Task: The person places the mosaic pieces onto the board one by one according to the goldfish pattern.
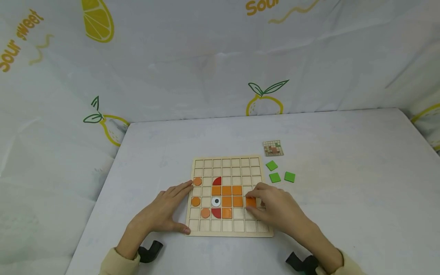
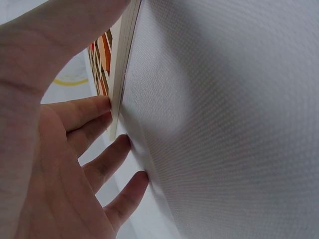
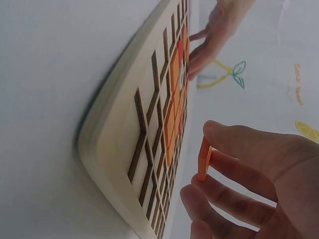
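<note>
In the head view a wooden grid board (image 1: 227, 233) lies on the table. Its cells hold several orange square tiles (image 1: 227, 201), two red quarter-circle tiles (image 1: 217, 181), a white disc with a dark centre (image 1: 215, 201) and three round orange tiles (image 1: 195, 201). My left hand (image 1: 158, 214) rests against the board's left edge, thumb at the near corner, fingers spread. Between thumb and fingers, my right hand (image 1: 278, 206) pinches an orange square tile (image 3: 203, 159) over the right part of the board. The right wrist view shows this tile edge-on, above the grid.
Three green square tiles (image 1: 275, 177) lie to the right of the board. Behind them is a small pattern card (image 1: 273, 148) with a printed grid. A white cloth with lemon prints (image 1: 264, 105) hangs behind the table. Black fittings (image 1: 150, 252) show by both wrists.
</note>
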Demonstrator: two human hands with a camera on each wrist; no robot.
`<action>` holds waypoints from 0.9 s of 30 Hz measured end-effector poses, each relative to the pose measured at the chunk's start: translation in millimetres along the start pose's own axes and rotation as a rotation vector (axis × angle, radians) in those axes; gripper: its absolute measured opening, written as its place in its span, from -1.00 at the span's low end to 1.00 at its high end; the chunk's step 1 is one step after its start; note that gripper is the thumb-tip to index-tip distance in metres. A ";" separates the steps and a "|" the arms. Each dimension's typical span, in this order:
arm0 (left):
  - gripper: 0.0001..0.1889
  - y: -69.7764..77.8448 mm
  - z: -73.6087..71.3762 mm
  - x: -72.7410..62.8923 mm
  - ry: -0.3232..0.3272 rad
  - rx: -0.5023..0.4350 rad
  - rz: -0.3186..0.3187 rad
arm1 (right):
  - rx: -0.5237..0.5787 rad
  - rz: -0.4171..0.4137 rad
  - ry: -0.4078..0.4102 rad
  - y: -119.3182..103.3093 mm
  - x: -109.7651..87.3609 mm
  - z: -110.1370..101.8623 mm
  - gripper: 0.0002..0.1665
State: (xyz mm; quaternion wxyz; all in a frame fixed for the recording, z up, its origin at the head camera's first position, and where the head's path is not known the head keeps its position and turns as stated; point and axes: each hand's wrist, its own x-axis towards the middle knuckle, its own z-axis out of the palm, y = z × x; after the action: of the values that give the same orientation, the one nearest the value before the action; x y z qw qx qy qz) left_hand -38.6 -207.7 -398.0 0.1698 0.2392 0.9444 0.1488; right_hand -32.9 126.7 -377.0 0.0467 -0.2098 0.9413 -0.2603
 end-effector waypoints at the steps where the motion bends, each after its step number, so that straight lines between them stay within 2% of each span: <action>1: 0.28 -0.1 0.1 0.0 0.000 0.000 0.000 | 0.002 -0.005 -0.007 -2.2 0.7 2.8 -0.70; 12: 0.28 -1.3 0.6 0.1 0.004 0.003 -0.001 | -0.009 -0.061 -0.047 -16.8 4.5 26.1 -0.72; 27: 0.28 -2.1 1.3 1.1 0.005 0.006 0.002 | -0.010 -0.060 -0.063 -18.9 7.0 33.4 -0.69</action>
State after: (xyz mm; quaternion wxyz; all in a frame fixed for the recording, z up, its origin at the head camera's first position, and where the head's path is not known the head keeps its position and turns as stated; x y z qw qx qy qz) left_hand -39.8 -208.6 -400.2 0.1667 0.2404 0.9449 0.1470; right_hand -25.6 93.4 -395.9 0.0674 -0.2464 0.9340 -0.2499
